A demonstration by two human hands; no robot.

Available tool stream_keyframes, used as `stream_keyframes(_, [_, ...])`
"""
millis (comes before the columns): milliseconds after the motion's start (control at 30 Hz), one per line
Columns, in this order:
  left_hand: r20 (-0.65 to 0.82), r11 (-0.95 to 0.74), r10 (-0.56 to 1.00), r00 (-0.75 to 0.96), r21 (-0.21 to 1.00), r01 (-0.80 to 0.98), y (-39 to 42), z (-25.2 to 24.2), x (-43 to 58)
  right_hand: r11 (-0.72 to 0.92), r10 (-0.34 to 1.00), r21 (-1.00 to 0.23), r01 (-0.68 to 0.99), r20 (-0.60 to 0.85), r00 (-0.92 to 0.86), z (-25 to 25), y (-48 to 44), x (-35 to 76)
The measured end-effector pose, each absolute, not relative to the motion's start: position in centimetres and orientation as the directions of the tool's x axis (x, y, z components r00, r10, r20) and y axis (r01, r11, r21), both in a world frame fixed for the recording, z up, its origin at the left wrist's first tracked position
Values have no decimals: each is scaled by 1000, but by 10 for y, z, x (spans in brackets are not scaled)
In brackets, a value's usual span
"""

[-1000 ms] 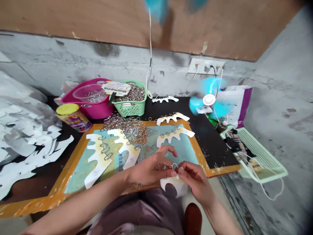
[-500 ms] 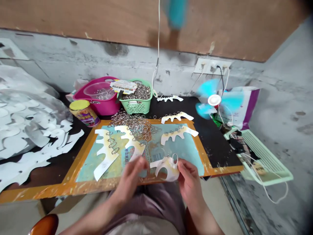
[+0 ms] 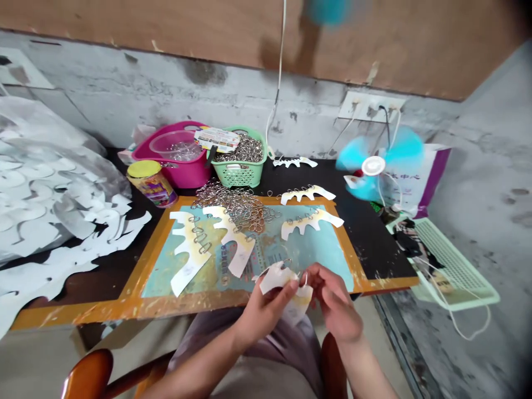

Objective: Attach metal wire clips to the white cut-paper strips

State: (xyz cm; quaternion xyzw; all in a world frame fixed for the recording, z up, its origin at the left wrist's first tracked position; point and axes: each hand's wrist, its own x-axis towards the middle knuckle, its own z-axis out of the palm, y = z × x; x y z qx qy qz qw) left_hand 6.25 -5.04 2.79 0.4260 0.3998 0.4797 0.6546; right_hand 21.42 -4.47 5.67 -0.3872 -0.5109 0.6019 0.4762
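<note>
Card cutout (image 3: 272, 277), white and wavy-edged, is held up in both hands just above the near edge of the board, over the person's lap. A big heap of white paper shapes (image 3: 50, 188) fills the left side and spills onto the black table (image 3: 369, 244). On the table lies a flat board (image 3: 124, 310) with an orange border and a teal middle. To the right, off the table, sits a pale green tray (image 3: 453, 266). A purple and white bag (image 3: 432, 172) stands behind it, and a small blue fan (image 3: 374, 166), its blades blurred, is in front of the bag. At the back of the table stand a pink tub (image 3: 187, 174), a green basket (image 3: 239, 176) full of metal rings just beside it, and a jar (image 3: 152, 185) with a yellow lid to the tub's left. A pile of loose rings (image 3: 236, 202) lies at the board's far edge. More flat cutouts (image 3: 189, 249) lie on the board near the pile, some with rings hooked on.

The left hand (image 3: 261, 307) is closed on the held cutout, thumb pressed on top and fingers beneath. The right hand (image 3: 334, 305) has its fingers curled in, tips pinched on a small wire ring (image 3: 305, 279) at the cutout's right edge.
</note>
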Motion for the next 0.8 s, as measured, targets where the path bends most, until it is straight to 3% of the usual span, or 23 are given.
stream_keyframes(100, [-98,160,971,220,944,-289,-53,26,56,36,975,-999,35,27,-220,71,-35,215])
stream_keyframes(200, [-24,96,969,246,954,-283,-51,28,51,82,967,-993,91,57,-250,78,-32,210])
stream_keyframes(300, [69,-29,962,263,988,-152,-46,32,48,72,972,-997,42,61,-228,75,-33,202])
stream_keyframes(400, [172,-163,961,214,985,-59,-44,34,48,55,991,-993,-108,67,-113,66,-38,192])
stream_keyframes(533, [204,-196,968,144,978,-71,-48,28,55,95,994,-946,-310,72,86,51,-45,174])
stream_keyframes(633, [209,-204,975,73,976,-77,-50,22,59,107,987,-927,-361,55,150,42,-48,166])
stream_keyframes(700, [207,-203,975,76,977,-60,-49,21,57,115,989,-932,-344,75,127,39,-47,168])
stream_keyframes(800, [197,-195,977,77,980,-31,-44,23,50,83,991,-957,-279,108,-76,40,-45,181])
